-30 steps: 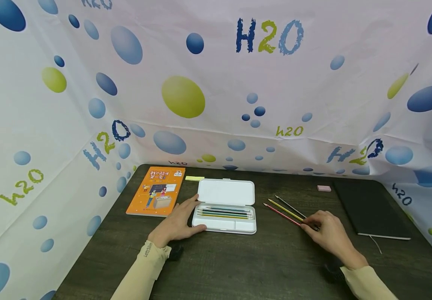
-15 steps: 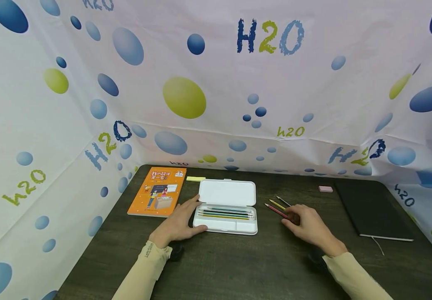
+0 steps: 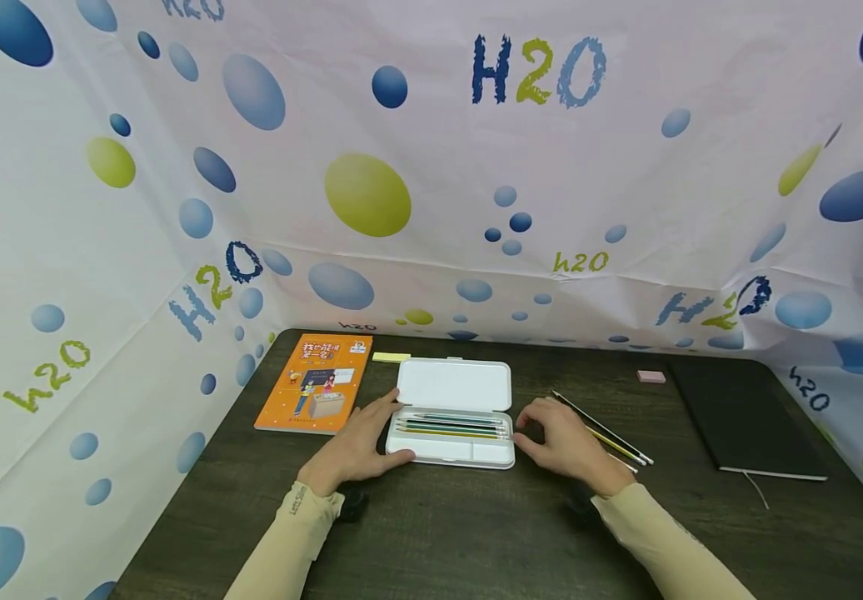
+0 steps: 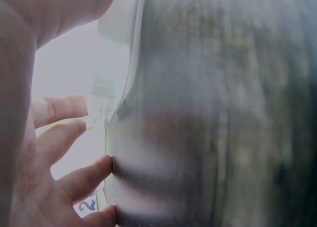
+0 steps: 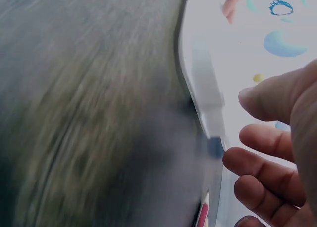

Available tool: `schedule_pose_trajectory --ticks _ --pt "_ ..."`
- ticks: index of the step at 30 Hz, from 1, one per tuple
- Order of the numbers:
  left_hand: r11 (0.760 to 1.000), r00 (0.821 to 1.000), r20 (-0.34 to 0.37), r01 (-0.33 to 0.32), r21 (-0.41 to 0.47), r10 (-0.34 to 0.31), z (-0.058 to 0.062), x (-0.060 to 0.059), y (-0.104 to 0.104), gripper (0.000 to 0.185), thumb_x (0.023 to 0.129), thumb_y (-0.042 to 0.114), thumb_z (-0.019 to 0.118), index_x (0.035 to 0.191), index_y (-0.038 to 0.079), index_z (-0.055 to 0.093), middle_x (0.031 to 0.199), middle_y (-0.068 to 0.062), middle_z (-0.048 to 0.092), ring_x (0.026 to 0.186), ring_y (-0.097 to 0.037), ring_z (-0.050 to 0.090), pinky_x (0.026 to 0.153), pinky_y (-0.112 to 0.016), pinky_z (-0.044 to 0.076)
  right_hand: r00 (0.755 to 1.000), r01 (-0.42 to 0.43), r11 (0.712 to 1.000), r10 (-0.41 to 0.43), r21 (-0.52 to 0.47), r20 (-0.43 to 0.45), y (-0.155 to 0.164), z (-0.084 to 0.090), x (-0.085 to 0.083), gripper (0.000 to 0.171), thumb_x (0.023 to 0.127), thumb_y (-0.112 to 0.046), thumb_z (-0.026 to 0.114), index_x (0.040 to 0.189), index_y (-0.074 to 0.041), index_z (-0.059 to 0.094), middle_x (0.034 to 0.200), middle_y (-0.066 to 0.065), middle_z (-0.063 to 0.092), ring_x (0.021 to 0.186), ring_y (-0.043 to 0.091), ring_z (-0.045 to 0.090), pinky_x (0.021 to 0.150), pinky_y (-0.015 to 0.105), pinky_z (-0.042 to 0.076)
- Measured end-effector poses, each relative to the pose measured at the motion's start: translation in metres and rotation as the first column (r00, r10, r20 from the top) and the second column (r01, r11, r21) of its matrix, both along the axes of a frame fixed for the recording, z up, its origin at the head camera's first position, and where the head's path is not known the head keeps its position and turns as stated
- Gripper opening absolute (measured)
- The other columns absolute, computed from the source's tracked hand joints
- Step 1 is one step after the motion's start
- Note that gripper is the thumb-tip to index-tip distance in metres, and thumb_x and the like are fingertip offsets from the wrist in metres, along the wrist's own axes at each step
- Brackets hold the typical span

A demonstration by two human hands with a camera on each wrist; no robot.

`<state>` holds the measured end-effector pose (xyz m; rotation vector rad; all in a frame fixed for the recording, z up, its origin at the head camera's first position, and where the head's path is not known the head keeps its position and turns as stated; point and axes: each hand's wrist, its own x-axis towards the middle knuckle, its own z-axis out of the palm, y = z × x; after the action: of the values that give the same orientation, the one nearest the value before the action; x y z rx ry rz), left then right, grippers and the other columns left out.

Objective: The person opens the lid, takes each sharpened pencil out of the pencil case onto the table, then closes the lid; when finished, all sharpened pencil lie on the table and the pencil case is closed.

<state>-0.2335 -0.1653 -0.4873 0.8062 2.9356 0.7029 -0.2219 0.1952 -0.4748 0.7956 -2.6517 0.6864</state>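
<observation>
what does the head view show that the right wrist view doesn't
Only the head view shows the whole desk: the orange book, the black notebook, the pink eraser, the loose pencils on the table, the left hand resting at the case's left end, and the pencils lying inside the case. Only the right wrist view shows the right hand's curled fingers close up, with a red pencil tip beneath them, though blurred. Both show the right hand at the white pencil case and the dark tabletop.

"H2O", "h2o" printed across backdrop cloth (image 3: 626, 167).
</observation>
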Motion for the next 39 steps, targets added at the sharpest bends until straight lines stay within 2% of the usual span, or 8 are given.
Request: schedule_pose_trajectory --ticks 6,10,13,17,21,28,34,39 --pt "1.000 1.000 0.008 -0.006 -0.014 0.006 0.001 0.000 0.001 0.084 0.085 0.064 0.067 0.149 0.014 0.045 0.163 -0.007 0.024 0.145 -0.030 0.031 0.116 -0.063 0.019 0.999 -0.043 0.999 0.043 0.025 -0.024 -0.014 -0.001 -0.003 0.018 0.086 -0.024 0.078 0.099 -0.010 0.076 0.093 -0.001 0.066 0.081 0.011 0.052 0.068 0.033 0.048" --pt "1.000 1.000 0.008 -0.006 -0.020 0.007 0.002 0.001 0.002 0.084 0.085 0.063 0.068 0.149 0.014 0.045 0.163 -0.007 0.024 0.145 -0.030 0.032 0.116 -0.063 0.020 0.998 -0.056 0.997 0.058 0.052 -0.039 -0.021 -0.001 -0.003 0.019 0.087 -0.025 0.076 0.099 -0.011 0.077 0.093 0.000 0.065 0.082 0.012 0.052 0.070 0.034 0.048" --pt "1.000 1.000 0.010 -0.005 -0.013 0.005 0.002 0.002 0.002 0.083 0.085 0.062 0.068 0.149 0.014 0.045 0.163 -0.008 0.025 0.145 -0.030 0.032 0.116 -0.063 0.020 0.997 -0.054 0.992 0.059 0.116 -0.043 -0.025 -0.002 -0.002 0.022 0.087 -0.031 0.077 0.098 -0.012 0.077 0.093 -0.001 0.064 0.082 0.013 0.050 0.070 0.034 0.047" --pt "1.000 1.000 0.013 -0.004 -0.003 0.004 0.003 0.002 0.002 0.083 0.085 0.062 0.069 0.149 0.014 0.045 0.163 -0.008 0.025 0.145 -0.031 0.032 0.115 -0.064 0.020 0.993 -0.044 0.969 0.070 0.242 -0.100 -0.030 -0.003 -0.002 0.028 0.089 -0.039 0.074 0.099 -0.012 0.077 0.093 -0.001 0.061 0.081 0.015 0.048 0.070 0.033 0.044" --pt "1.000 1.000 0.011 -0.004 0.003 0.004 0.002 0.002 0.002 0.084 0.085 0.064 0.067 0.148 0.014 0.045 0.163 -0.008 0.025 0.145 -0.031 0.032 0.115 -0.064 0.020 0.984 -0.025 0.955 0.075 0.297 -0.159 -0.033 -0.004 -0.002 0.026 0.092 -0.039 0.070 0.097 -0.013 0.076 0.090 0.001 0.060 0.078 0.017 0.046 0.066 0.032 0.040" --pt "1.000 1.000 0.014 -0.009 -0.003 0.009 0.002 0.000 0.002 0.084 0.084 0.064 0.068 0.149 0.014 0.045 0.163 -0.008 0.025 0.145 -0.031 0.032 0.116 -0.064 0.020 0.991 -0.012 0.950 0.052 0.311 -0.120 -0.037 -0.004 -0.005 0.020 0.094 -0.031 0.067 0.098 -0.013 0.075 0.089 0.000 0.063 0.081 0.018 0.052 0.069 0.036 0.043" --pt "1.000 1.000 0.015 -0.014 -0.014 0.014 0.001 -0.001 0.001 0.085 0.084 0.065 0.067 0.149 0.015 0.045 0.163 -0.009 0.025 0.145 -0.031 0.031 0.115 -0.064 0.020 0.994 -0.044 0.966 0.069 0.255 -0.087 -0.038 -0.005 -0.008 0.014 0.094 -0.023 0.067 0.094 -0.014 0.078 0.084 -0.002 0.060 0.073 0.015 0.045 0.064 0.031 0.037" --pt "1.000 1.000 0.016 -0.007 -0.008 0.007 0.002 0.000 0.001 0.085 0.085 0.065 0.066 0.149 0.015 0.044 0.163 -0.009 0.025 0.145 -0.031 0.032 0.115 -0.064 0.020 0.997 -0.062 0.974 0.071 0.219 -0.037 -0.036 -0.007 -0.008 0.016 0.090 -0.025 0.072 0.098 -0.013 0.077 0.087 -0.003 0.059 0.075 0.012 0.043 0.067 0.030 0.038"
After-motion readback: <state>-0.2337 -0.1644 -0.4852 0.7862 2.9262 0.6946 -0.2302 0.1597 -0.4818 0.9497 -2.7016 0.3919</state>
